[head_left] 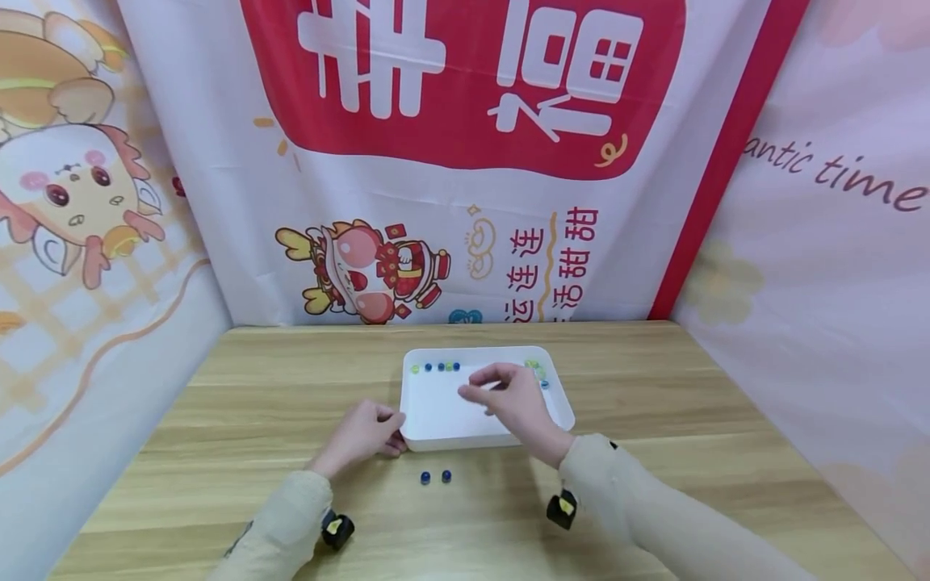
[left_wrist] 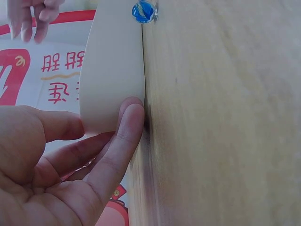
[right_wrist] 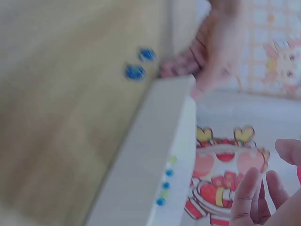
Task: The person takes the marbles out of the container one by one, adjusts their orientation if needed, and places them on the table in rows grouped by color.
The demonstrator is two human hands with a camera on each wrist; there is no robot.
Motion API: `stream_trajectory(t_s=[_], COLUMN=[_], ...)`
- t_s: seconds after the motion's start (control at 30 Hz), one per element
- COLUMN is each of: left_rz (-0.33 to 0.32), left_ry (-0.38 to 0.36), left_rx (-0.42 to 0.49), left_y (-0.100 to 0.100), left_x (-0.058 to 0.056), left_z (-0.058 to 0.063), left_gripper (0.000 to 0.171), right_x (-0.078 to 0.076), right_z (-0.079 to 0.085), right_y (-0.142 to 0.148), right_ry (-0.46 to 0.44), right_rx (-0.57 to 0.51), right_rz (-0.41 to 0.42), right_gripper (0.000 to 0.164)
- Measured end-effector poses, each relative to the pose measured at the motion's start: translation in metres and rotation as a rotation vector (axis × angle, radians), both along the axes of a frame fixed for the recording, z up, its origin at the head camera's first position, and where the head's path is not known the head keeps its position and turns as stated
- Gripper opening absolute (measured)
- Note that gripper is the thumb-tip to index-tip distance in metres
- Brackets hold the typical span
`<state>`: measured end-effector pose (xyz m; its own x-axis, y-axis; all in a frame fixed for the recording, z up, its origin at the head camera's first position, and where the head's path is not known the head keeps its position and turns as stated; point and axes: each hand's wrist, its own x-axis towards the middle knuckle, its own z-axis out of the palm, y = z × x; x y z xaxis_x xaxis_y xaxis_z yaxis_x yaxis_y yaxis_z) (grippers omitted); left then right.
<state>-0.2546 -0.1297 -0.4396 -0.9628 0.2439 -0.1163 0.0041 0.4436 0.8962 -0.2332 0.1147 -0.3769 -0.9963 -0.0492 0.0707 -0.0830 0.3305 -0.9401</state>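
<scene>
The left hand [head_left: 366, 436] pinches the white tray [head_left: 465, 443] by its corner; the right hand [head_left: 517, 402] hovers, fingers parted, seemingly empty. The blue marbles [head_left: 446, 476] look hard, slippery: pinch their sides.

1. Centre of the frame, my tray [head_left: 443, 411] is plain white; a row of marbles [head_left: 441, 367] runs yellow-green, blue, blue, yellow-green, blue, left to right.
2. Right of centre, a marble cluster [head_left: 538, 369] mixes yellow-green with blue.
3. Lower centre, two loose marbles [head_left: 446, 476] show deep blue; at the top of my left wrist view, one reveals a pale swirl.
4. Lower left and right, my cream sleeves [head_left: 286, 516] meet black wrist devices [head_left: 337, 530] marked yellow.
5. Across the lower frame, the tabletop [head_left: 654, 500] is pale tan, wood-grained.
6. Upper centre, a white banner [head_left: 218, 161] carries a red panel [head_left: 465, 97] with white characters.
7. Upper left, a cloth [head_left: 102, 311] wears pale orange checks.
</scene>
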Motion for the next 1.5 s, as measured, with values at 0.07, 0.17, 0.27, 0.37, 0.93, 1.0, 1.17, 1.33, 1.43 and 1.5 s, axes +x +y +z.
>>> stream_trajectory(t_s=[0.07, 0.17, 0.27, 0.37, 0.93, 1.0, 1.17, 1.33, 1.43, 1.5], left_rz=[0.002, 0.003, 0.005, 0.008, -0.021, -0.016, -0.009, -0.018, -0.023, -0.024], left_ry=[0.005, 0.005, 0.005, 0.006, -0.002, -0.005, -0.005, -0.005, -0.002, -0.002], left_rx=[0.001, 0.000, -0.004, -0.006, 0.000, 0.002, -0.002, 0.018, 0.028, 0.028], left_y=[0.000, 0.000, 0.000, 0.000, -0.004, -0.004, -0.004, -0.003, -0.003, -0.003], left_x=[-0.001, -0.002, -0.003, -0.004, -0.001, -0.001, 0.000, 0.001, 0.002, 0.002], left_z=[0.001, 0.002, 0.003, 0.004, 0.003, 0.003, 0.003, 0.002, 0.001, 0.001], left_gripper=[0.025, 0.025, 0.025, 0.025, 0.025, 0.025, 0.024, 0.024, 0.024, 0.024], right_x=[-0.010, -0.023, -0.035, -0.046, -0.107, -0.113, -0.128, -0.138, -0.140, -0.142], right_z=[0.005, 0.011, 0.017, 0.019, 0.011, 0.009, -0.004, -0.019, -0.024, -0.025], right_y=[0.001, 0.002, 0.003, 0.004, 0.006, 0.006, 0.008, 0.013, 0.014, 0.013], right_ry=[-0.005, -0.017, -0.014, -0.010, 0.034, 0.036, 0.046, 0.061, 0.071, 0.081], right_rx=[-0.020, -0.047, -0.063, -0.065, -0.017, 0.008, 0.073, 0.162, 0.219, 0.253], right_rz=[-0.024, -0.056, -0.078, -0.090, -0.015, 0.002, 0.047, 0.114, 0.156, 0.180], right_gripper=[0.027, 0.025, 0.021, 0.020, 0.026, 0.027, 0.025, 0.028, 0.029, 0.028])
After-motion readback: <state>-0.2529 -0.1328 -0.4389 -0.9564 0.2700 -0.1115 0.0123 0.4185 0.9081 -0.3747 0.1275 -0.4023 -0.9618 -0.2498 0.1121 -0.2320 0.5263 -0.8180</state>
